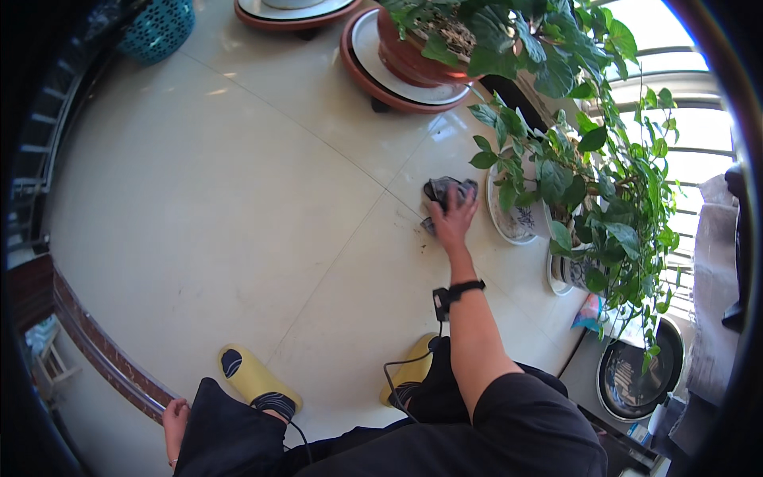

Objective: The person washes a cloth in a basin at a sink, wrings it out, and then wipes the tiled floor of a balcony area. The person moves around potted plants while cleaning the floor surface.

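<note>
My right hand [455, 217] is on a crumpled grey patterned cloth [442, 189], pressed against the pale tiled floor [268, 179]. Small brown specks of dirt [424, 243] lie just left of its wrist. To the right of this hand stands a white saucer [508, 229] under a potted leafy plant [554, 176]. My left hand [176, 414] hangs low beside my left knee, close to the brown door-track sill [113, 358]. Its fingers look loosely curled, and I cannot see whether they hold anything.
A terracotta pot [411, 59] sits on a round wheeled plant stand [357, 74] ahead. Top left is a teal perforated basket [158, 33]. Trailing vines [641, 238] hang by the barred window. A dark round tray [641, 375] is at lower right. A cable [387, 372] runs past my yellow slippers [259, 375].
</note>
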Available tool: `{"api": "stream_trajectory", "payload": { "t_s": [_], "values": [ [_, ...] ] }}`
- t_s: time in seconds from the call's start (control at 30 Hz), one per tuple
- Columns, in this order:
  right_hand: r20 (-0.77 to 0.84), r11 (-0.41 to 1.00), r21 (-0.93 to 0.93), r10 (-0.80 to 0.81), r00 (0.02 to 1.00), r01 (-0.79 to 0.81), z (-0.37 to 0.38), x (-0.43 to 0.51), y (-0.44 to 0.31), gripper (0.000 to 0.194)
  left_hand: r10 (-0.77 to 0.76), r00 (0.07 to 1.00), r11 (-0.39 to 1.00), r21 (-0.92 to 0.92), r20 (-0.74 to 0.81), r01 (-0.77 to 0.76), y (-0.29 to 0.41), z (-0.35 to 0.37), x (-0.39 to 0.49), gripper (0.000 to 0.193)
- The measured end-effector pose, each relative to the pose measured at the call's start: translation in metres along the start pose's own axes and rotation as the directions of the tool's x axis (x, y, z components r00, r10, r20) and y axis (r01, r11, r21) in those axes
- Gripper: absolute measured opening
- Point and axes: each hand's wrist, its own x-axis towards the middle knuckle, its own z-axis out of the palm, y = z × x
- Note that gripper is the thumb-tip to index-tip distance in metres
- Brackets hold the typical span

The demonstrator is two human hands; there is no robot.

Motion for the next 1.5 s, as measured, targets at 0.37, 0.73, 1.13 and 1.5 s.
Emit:
{"api": "stream_trajectory", "payload": {
  "t_s": [0.37, 0.73, 1.13, 1.5],
  "values": [
    [0.013, 0.936, -0.143, 0.326, 0.945, -0.321, 0.058, 0.172, 0.017, 0.049, 0.081, 0.995, 0.996, -0.022, -0.054, -0.082, 0.044, -0.004, -0.011, 0.016],
    [0.289, 0.989, 0.027, -0.149, 0.946, 0.148, 0.074, 0.105, -0.13, 0.05, -0.115, 0.991, 0.993, 0.02, -0.071, 0.117, 0.031, -0.02, -0.058, 0.017],
    [0.171, 0.893, 0.097, -0.449, 0.877, 0.439, -0.038, 0.047, -0.061, 0.02, 0.064, 0.998, 0.992, 0.105, 0.028, -0.067, 0.061, -0.028, 0.038, 0.02],
    [0.011, 0.974, -0.093, -0.208, 0.978, 0.208, -0.017, 0.033, 0.005, 0.044, 0.084, 0.996, 0.987, 0.133, 0.043, -0.089, 0.083, -0.032, 0.053, 0.022]
  ]
}}
